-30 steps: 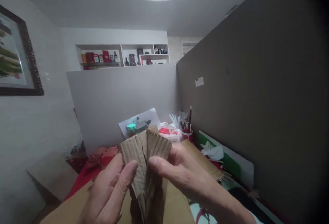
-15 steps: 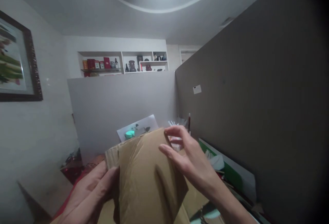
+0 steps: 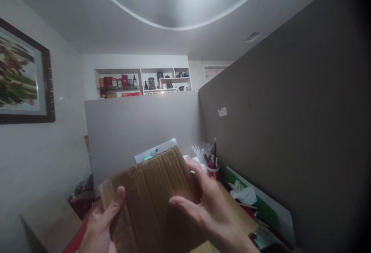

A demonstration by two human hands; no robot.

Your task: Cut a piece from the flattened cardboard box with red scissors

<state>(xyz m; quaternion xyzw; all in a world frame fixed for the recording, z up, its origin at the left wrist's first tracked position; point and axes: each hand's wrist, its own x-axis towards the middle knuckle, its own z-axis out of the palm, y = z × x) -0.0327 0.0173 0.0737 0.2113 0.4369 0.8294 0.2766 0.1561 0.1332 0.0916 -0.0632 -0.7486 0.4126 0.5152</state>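
A brown piece of cardboard (image 3: pixel 150 195) is held up in front of me, tilted, with creases running down its face. My left hand (image 3: pixel 100 222) grips its left side, thumb lying on the near face and fingers mostly hidden behind. At the right edge is my right hand (image 3: pixel 207 202). Its fingers reach round that edge, and its thumb extends over the near face. More tan cardboard (image 3: pixel 236 210) shows below and to the right, partly covered by my right forearm.
A red pen cup (image 3: pixel 213 171) with brushes and sticks stands behind my right hand. Crumpled white tissue (image 3: pixel 245 194) lies by a green and white board (image 3: pixel 269 206) along the grey partition (image 3: pixel 290 121). A dark red box (image 3: pixel 81 202) is at left.
The cardboard has turned and now shows a broader, darker brown face. My left thumb has moved onto its face; my right hand has moved slightly lower. The view has tilted upward.
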